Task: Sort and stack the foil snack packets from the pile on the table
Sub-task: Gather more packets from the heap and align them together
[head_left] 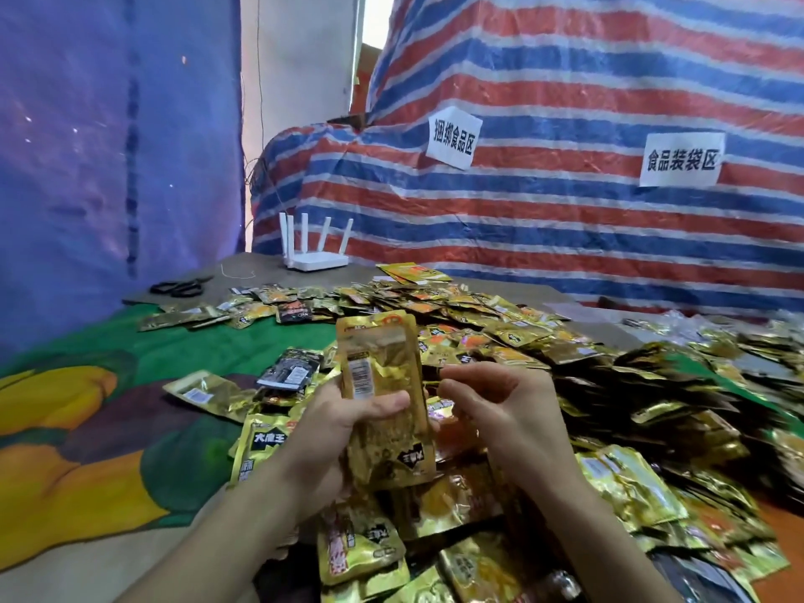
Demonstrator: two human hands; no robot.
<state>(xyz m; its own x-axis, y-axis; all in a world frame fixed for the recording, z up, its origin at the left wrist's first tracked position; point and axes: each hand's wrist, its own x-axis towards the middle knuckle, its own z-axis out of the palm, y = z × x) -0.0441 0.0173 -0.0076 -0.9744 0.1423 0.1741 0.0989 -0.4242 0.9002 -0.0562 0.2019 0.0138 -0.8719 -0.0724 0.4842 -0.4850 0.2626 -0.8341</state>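
My left hand [335,433] grips a stack of gold foil packets [383,385], held upright above the table with the barcode side facing me and the thumb across the front. My right hand [500,411] hovers just right of the stack, fingers curled and apart, holding nothing I can see. A large pile of gold foil packets [609,385] spreads over the table from the centre to the right edge and toward me. Several loose packets, some gold and some black [289,372], lie left of the held stack on the green cloth [130,350].
A white router [315,250] with several antennas stands at the table's back. Black scissors [180,287] lie at the back left. A striped tarp [565,211] with two paper labels rises behind the table; a blue sheet hangs at the left.
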